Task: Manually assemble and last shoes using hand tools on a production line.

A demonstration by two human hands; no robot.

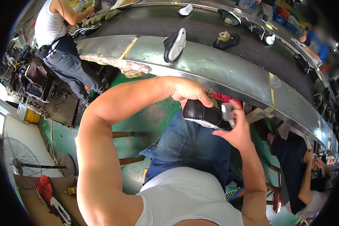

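Above my lap, my left hand (192,93) grips a black shoe (200,113) by its upper, with the thumb on the opening. White stitching runs along the shoe's lower edge, which is pale underneath. At the other end of the shoe, my right hand (240,132) has its fingers closed on a small grey-white block-like piece (227,112), pressed close against the upper. Motion smears that piece, so its kind does not show. Red material (224,98) is partly visible behind the shoe.
A metal-edged bench (222,69) curves across in front of me, with a dark belt behind it. On its edge stands a black-and-white shoe (175,45); more shoes lie beyond. A person (64,49) stands at the left, another (305,177) sits at the right. A fan (21,158) is at the lower left.
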